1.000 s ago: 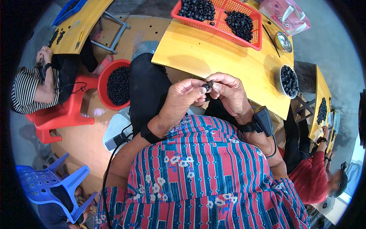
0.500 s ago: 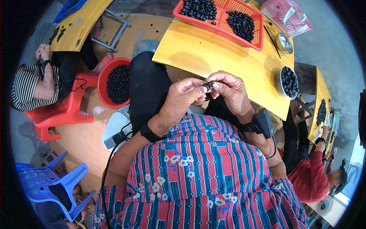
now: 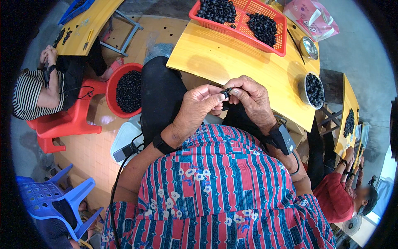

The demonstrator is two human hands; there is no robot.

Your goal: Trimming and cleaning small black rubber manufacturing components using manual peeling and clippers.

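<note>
Above my lap, just off the near edge of the yellow table, my left hand [image 3: 201,103] pinches a small black ring-like part [image 3: 225,94] between thumb and fingers. My right hand [image 3: 252,99] meets it from the other side, thumb and forefinger closed on the part's upper right edge. Fingertips cover most of the part, so its full shape is hidden. Similar black parts [image 3: 315,92] fill a metal bowl at the table's right edge. More lie in two heaps in a red plastic basket [image 3: 248,40] at the far side.
The yellow table [image 3: 244,68] also bears a shiny metal bowl [image 3: 309,47], a thin dark rod [image 3: 296,45] and a pink bag [image 3: 311,18]. On the floor to the left stands a red tub [image 3: 111,95] of black rings. Co-workers sit at tables left and right.
My right thumb and forefinger have shifted slightly on the black part, and that wrist has turned a little. My left hand stays nearly still. The co-worker at right has moved their arms.
</note>
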